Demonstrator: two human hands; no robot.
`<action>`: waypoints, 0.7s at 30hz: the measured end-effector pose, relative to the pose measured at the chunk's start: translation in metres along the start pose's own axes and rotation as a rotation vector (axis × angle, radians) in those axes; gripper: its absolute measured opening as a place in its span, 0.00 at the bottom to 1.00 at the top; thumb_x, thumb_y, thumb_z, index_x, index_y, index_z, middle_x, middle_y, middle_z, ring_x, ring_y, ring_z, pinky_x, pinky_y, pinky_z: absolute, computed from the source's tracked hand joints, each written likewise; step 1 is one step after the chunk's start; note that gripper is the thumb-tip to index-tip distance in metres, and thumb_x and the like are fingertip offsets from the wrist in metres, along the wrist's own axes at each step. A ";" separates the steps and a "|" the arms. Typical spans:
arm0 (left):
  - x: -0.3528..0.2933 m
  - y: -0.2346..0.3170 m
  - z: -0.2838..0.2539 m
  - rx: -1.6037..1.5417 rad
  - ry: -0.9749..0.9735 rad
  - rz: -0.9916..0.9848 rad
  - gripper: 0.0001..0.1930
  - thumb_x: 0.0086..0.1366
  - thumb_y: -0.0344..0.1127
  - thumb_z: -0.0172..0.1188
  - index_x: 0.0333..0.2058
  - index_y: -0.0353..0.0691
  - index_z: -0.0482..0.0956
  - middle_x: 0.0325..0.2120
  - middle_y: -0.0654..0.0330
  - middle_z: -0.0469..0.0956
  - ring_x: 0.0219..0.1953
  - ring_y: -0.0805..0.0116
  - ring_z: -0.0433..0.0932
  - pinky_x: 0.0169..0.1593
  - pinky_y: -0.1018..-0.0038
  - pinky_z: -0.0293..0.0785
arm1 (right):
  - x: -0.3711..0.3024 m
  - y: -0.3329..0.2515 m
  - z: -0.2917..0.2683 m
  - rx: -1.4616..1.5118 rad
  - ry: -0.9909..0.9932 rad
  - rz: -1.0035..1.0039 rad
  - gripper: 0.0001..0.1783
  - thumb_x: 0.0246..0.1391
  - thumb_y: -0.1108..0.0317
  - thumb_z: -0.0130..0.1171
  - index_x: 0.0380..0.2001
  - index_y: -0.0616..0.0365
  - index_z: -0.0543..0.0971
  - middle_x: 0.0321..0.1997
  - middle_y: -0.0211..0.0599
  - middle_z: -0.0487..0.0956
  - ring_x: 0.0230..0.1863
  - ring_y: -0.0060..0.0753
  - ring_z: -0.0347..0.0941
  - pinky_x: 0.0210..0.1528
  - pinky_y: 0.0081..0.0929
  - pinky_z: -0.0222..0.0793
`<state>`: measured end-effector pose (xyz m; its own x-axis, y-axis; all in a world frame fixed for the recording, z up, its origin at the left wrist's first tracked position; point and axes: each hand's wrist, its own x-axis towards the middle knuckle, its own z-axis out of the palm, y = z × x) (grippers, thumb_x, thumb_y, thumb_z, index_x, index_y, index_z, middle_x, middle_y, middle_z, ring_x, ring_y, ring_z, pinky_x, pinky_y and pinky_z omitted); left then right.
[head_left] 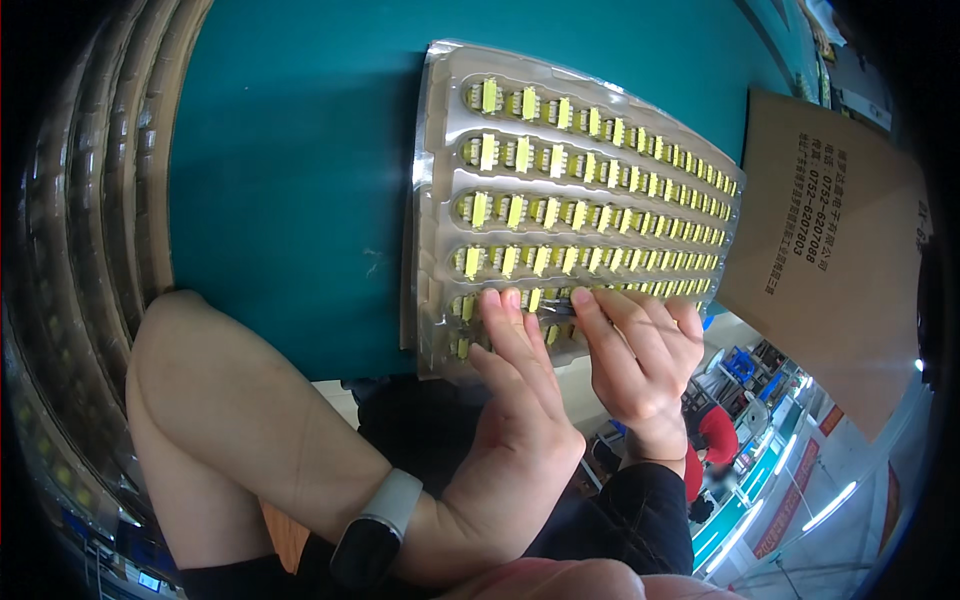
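Head view: clear plastic tray lying on the teal worktop, filling centre to 1 o'clock, rows of small yellow parts sitting in its slots. Left hand coming in from 6 o'clock, fingers together and stretched out flat, fingertips pressing on the tray's near rows. Right hand sitting just beside it at 4 o'clock, fingers curled, thumb and fingers pinching at a part in the same row; can't tell exactly what it's gripping. Smartwatch showing on the left wrist at 7 o'clock. Brown carton standing at 3 o'clock, touching the tray's right edge. Stacked trays bending along 9 o'clock.
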<state>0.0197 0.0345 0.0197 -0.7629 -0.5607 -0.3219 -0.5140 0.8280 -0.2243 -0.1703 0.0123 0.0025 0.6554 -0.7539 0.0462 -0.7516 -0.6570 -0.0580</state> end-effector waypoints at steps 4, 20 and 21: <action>-0.007 0.003 -0.008 -0.119 -0.047 -0.045 0.23 0.71 0.35 0.50 0.57 0.29 0.83 0.57 0.30 0.79 0.60 0.32 0.80 0.57 0.55 0.79 | -0.001 -0.002 -0.003 0.017 0.017 0.002 0.24 0.38 0.71 0.65 0.45 0.62 0.87 0.40 0.33 0.84 0.35 0.27 0.79 0.38 0.26 0.65; -0.007 0.007 -0.005 -0.163 -0.065 -0.022 0.22 0.71 0.36 0.52 0.57 0.32 0.83 0.56 0.31 0.80 0.59 0.32 0.80 0.54 0.57 0.81 | 0.006 -0.005 -0.005 -0.092 -0.088 -0.030 0.24 0.42 0.69 0.64 0.46 0.64 0.87 0.44 0.34 0.83 0.40 0.27 0.80 0.39 0.27 0.65; -0.002 0.006 -0.006 -0.159 -0.047 -0.011 0.22 0.71 0.36 0.52 0.57 0.33 0.83 0.56 0.30 0.80 0.59 0.32 0.80 0.54 0.57 0.81 | 0.003 -0.002 -0.007 -0.109 -0.084 -0.015 0.24 0.43 0.69 0.64 0.46 0.64 0.87 0.44 0.34 0.83 0.40 0.27 0.80 0.39 0.27 0.66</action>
<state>0.0161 0.0407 0.0245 -0.7396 -0.5665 -0.3634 -0.5808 0.8101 -0.0808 -0.1668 0.0112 0.0103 0.6672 -0.7439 -0.0375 -0.7422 -0.6682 0.0509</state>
